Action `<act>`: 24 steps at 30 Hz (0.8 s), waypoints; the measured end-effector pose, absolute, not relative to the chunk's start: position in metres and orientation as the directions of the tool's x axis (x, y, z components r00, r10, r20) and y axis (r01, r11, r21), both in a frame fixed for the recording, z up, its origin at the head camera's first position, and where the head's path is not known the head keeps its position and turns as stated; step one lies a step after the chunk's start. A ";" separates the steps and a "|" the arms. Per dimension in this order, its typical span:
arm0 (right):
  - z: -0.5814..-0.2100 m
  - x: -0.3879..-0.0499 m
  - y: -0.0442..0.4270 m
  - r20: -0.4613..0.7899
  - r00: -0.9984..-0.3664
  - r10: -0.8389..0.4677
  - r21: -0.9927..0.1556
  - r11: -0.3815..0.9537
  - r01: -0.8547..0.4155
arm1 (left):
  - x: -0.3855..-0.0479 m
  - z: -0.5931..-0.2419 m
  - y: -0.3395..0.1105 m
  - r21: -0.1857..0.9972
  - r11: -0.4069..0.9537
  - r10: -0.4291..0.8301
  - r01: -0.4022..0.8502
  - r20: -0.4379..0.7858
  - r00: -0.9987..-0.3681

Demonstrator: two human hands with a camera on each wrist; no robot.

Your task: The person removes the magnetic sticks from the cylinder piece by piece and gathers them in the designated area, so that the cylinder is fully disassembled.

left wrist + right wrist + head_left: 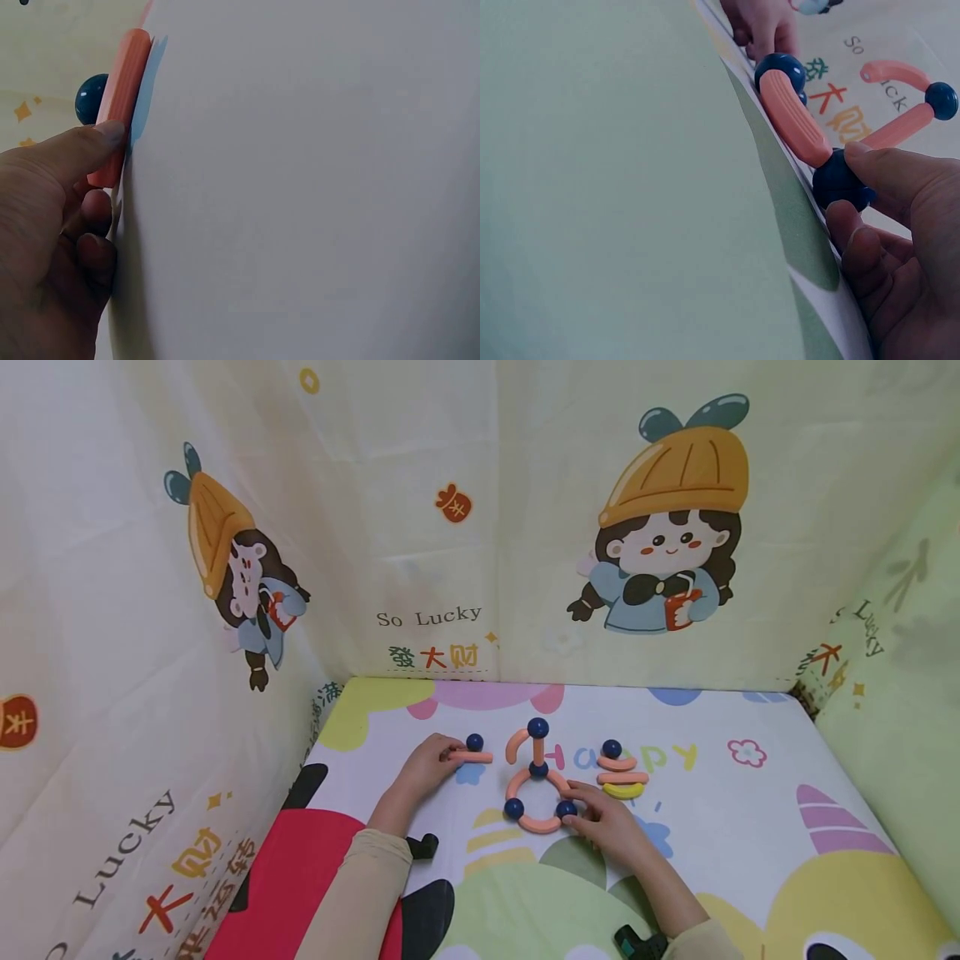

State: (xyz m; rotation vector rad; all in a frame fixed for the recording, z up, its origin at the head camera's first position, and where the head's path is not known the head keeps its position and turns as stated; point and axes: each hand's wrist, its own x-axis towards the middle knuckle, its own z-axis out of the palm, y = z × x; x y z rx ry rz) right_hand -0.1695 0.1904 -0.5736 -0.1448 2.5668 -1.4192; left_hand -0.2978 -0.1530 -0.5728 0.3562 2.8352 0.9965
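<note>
The left hand (429, 768) pinches a straight orange stick (476, 757), with a dark blue ball (474, 742) just behind it. In the left wrist view the thumb of the left hand (52, 187) presses on the ribbed stick (124, 82). Curved orange pieces (540, 825) and blue balls form a ring; a straight stick rises from its far ball to another ball (537, 727), which bears a curved piece (516, 745). The right hand (611, 827) grips the ring's near right ball (566, 809), seen also in the right wrist view as a blue ball (838, 180) between thumb and fingers.
Right of the ring lie a blue ball (611, 749), a curved orange piece (617, 764), a straight orange stick (622, 778) and a curved yellow piece (623, 791). Printed cloth walls (420, 560) stand behind and beside the patterned table surface (757, 810).
</note>
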 end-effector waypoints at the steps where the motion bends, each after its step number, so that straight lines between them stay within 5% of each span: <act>1: -0.574 -0.170 0.190 -0.134 -0.974 -0.181 -0.845 0.535 0.017 | -0.298 -0.573 -0.153 0.632 0.753 0.257 0.183 -0.026 -0.966; 18: -0.576 -0.169 0.192 -0.094 -0.971 -0.222 -0.864 0.502 -0.031 | -0.290 -0.552 -0.136 0.660 0.739 0.184 0.135 -0.005 -0.983; 24: -0.579 -0.169 0.193 -0.090 -0.970 -0.226 -0.861 0.507 -0.038 | -0.285 -0.526 -0.121 0.653 0.707 0.289 0.271 0.084 -0.954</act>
